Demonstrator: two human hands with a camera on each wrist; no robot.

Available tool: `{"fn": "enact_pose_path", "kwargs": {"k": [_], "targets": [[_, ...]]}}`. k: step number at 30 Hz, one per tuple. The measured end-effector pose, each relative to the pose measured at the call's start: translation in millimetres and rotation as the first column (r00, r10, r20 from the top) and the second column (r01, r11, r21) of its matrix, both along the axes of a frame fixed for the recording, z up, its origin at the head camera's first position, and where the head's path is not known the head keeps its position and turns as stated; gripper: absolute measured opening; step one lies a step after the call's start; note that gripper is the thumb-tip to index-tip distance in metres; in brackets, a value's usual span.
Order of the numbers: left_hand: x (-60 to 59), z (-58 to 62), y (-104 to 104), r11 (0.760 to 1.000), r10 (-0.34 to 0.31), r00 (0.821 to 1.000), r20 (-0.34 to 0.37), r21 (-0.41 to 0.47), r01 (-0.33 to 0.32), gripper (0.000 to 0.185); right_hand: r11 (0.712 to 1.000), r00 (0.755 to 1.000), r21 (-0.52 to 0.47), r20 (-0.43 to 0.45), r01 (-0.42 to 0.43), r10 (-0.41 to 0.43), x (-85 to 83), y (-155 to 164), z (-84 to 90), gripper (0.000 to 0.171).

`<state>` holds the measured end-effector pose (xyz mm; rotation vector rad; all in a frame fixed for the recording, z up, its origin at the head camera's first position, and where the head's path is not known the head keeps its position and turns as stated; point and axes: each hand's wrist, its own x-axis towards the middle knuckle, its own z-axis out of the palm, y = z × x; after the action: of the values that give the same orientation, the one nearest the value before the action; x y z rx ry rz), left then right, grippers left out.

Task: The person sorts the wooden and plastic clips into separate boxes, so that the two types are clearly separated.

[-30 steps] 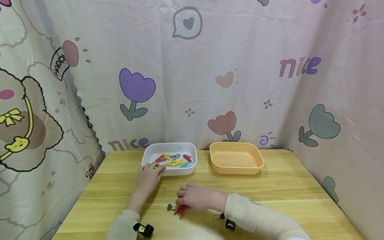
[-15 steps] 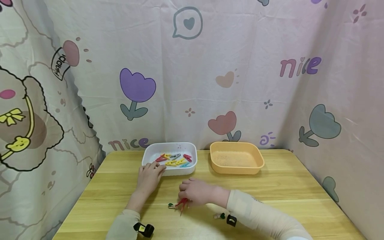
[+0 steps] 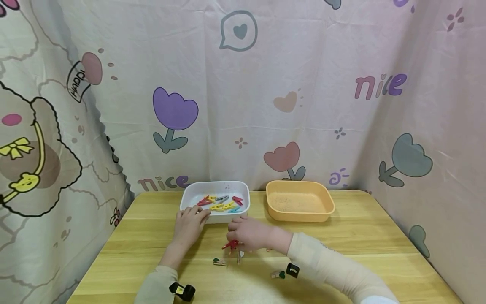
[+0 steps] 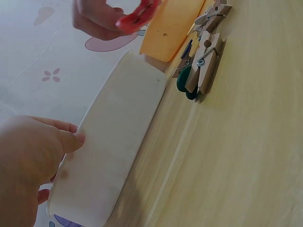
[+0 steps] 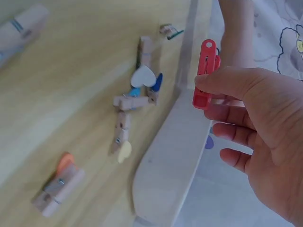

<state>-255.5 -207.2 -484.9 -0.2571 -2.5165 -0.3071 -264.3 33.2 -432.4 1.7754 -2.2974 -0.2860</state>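
Observation:
My right hand (image 3: 238, 237) pinches a red plastic clothes peg (image 3: 230, 244) between thumb and fingers, just above the table and close to the near wall of the white tray (image 3: 228, 218). The right wrist view shows the red peg (image 5: 204, 80) held upright beside the white tray (image 5: 165, 165). My left hand (image 3: 191, 217) rests against the tray's near left corner, thumb (image 4: 71, 139) on the white wall (image 4: 118, 132). Several coloured pegs (image 3: 222, 202) lie inside the tray.
Wooden pegs with small heart shapes lie loose on the table: one green (image 3: 219, 262), one white (image 3: 240, 256), another (image 3: 278, 274) by my right sleeve. An orange tray (image 3: 300, 216) stands right of the white one. Patterned curtains enclose the wooden table (image 3: 360, 236).
My right hand has lifted the red peg off the table and carried it away from me toward the white tray. The left hand has stayed on the tray.

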Motion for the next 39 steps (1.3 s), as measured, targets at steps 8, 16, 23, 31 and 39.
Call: {"fn": "enact_pose_path", "kwargs": {"k": [8, 16, 23, 31, 39], "targets": [[0.2, -0.5, -0.5, 1.0, 0.001, 1.0, 0.014, -0.006, -0.001, 0.015, 0.999, 0.999, 0.018, -0.013, 0.037, -0.037, -7.9, -1.7, 15.3, 0.019], [0.9, 0.0, 0.0, 1.0, -0.002, 1.0, 0.006, 0.004, 0.002, 0.015, 0.999, 0.997, 0.014, -0.068, 0.04, -0.039, -19.5, -4.5, 24.6, 0.02], [-0.3, -2.3, -0.5, 1.0, -0.007, 1.0, -0.024, 0.006, 0.007, 0.015, 0.997, 0.995, -0.004, -0.072, 0.071, -0.071, -33.1, -6.5, 26.4, 0.021], [-0.9, -2.9, 0.1, 1.0, -0.013, 0.998, -0.063, -0.001, 0.013, 0.014, 0.995, 0.993, -0.023, -0.066, 0.101, -0.103, -49.0, -7.0, 27.6, 0.02], [-1.0, -2.5, 0.7, 1.0, -0.011, 0.997, -0.081, -0.007, 0.011, 0.015, 0.985, 0.986, -0.044, -0.018, 0.165, -0.166, -65.5, -10.3, 33.1, 0.02]]}}
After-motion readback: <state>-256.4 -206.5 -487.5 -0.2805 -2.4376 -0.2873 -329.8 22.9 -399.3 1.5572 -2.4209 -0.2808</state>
